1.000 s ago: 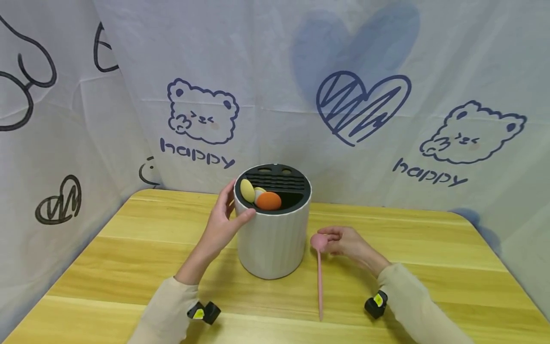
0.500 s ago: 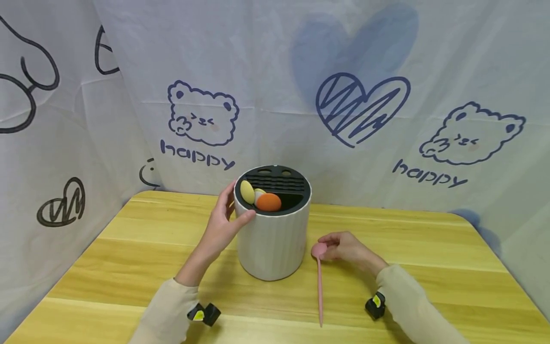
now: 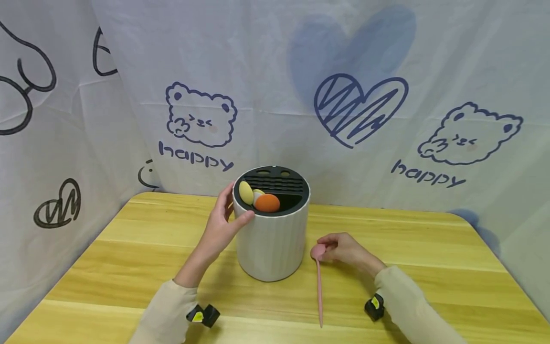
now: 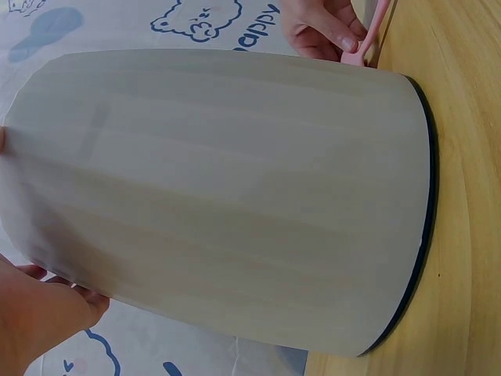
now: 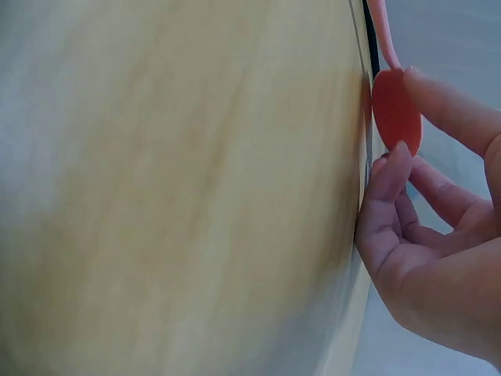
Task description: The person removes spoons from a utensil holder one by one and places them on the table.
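My left hand [image 3: 221,227] grips the upper left side of a white ribbed utensil holder [image 3: 271,248], thumb at the front rim and fingers round the back. Its black divided top [image 3: 296,206] holds an orange oval utensil head [image 3: 268,203], a yellow one [image 3: 246,193] and a paler one [image 3: 258,195] between them. To the holder's right, my right hand [image 3: 345,251] pinches a pink spoon [image 3: 319,286] by its round bowl. The spoon's long thin handle points toward me. In the right wrist view, finger and thumb tips sit at the edges of the bowl [image 5: 397,113].
The holder stands on a wood-grain table [image 3: 429,267]. A printed cloth [image 3: 275,71] hangs behind and to the left, close to the table's back edge. Black wrist cameras [image 3: 375,307] are strapped at both sleeves.
My right hand has come slightly toward me and lower with the pink spoon. My left hand keeps its grip on the holder.
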A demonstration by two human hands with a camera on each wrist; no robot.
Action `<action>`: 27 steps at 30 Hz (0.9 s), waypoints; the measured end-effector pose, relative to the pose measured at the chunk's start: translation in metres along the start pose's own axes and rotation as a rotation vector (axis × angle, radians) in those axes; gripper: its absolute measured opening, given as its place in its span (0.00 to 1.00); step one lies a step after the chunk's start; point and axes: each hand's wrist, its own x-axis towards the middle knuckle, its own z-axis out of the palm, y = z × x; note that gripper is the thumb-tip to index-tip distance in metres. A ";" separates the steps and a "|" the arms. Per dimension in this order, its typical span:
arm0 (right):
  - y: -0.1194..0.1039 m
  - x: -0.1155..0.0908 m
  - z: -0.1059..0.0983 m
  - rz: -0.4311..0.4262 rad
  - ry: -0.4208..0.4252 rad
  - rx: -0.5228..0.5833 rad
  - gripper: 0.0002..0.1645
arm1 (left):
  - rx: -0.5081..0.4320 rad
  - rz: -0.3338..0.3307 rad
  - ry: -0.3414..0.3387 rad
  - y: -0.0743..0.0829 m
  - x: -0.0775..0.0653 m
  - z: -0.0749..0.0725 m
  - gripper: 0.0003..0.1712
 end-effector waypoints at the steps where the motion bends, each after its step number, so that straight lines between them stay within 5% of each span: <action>1: 0.000 0.000 0.000 -0.011 0.000 -0.002 0.27 | 0.000 -0.001 0.000 0.000 0.000 0.000 0.47; 27: 0.003 -0.001 -0.004 -0.065 0.001 0.024 0.27 | -0.008 0.010 0.007 -0.003 -0.001 0.001 0.47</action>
